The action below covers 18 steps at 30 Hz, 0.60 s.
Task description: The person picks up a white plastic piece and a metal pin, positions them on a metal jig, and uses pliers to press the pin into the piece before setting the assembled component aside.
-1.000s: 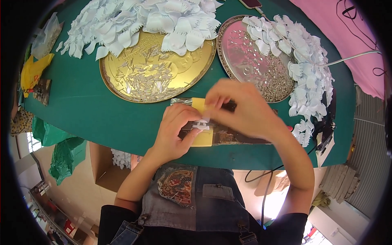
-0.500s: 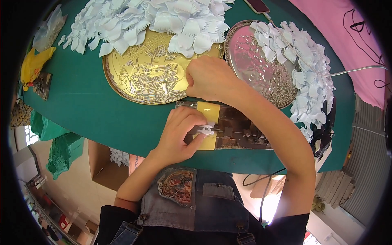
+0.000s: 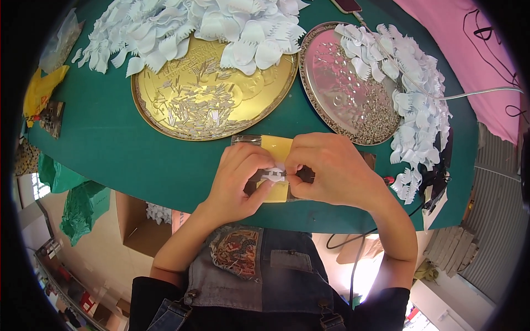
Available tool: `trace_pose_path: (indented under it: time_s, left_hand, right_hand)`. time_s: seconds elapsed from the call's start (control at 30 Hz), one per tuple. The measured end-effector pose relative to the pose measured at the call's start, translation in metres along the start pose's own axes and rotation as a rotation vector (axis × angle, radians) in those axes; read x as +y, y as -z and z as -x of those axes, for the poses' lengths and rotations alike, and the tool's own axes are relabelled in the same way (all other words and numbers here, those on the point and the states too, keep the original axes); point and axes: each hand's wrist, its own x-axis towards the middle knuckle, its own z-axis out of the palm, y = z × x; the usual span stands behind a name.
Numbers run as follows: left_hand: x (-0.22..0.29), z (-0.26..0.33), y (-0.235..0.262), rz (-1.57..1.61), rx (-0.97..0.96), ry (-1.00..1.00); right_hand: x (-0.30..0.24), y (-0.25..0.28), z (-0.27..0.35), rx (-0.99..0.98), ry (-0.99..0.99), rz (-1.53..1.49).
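My left hand (image 3: 234, 179) pinches a small white toothed plastic piece (image 3: 274, 175) between thumb and fingers. The piece sits at a dark metal fixture with yellow tape (image 3: 276, 145) wrapped over it, near the table's front edge. From the right, my right hand (image 3: 331, 168) comes close to the piece with thumb and forefinger pinched; what lies between those fingertips is too small and hidden to name. Most of the fixture's right part is covered by this hand. Beyond the hands, a round gold tray (image 3: 265, 102) holds many short silver pins (image 3: 212, 113).
A silver tray (image 3: 317, 94) with small metal parts (image 3: 375, 118) stands at the right. White plastic pieces are heaped at the back (image 3: 160, 33) and right (image 3: 422, 116). A phone (image 3: 346, 5) with a white cable lies on the green table (image 3: 105, 118). A cardboard box (image 3: 135, 223) stands below.
My right hand has come from the gold tray's edge down to the white piece at the fixture. My left hand keeps its pinch on the piece. The view has shifted slightly.
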Motion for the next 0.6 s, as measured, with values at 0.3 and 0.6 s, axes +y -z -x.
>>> trace_pose_path:
  time_s: [0.3, 0.6]
  left_hand:
    - [0.0, 0.0, 0.0, -0.005, 0.002, -0.006]
    - [-0.002, 0.0, -0.001, 0.007, 0.013, -0.023]
  right_hand:
    - [0.003, 0.013, 0.011, 0.105, 0.017, -0.029]
    - [0.085, 0.058, 0.063, 0.358, -0.493, 0.294]
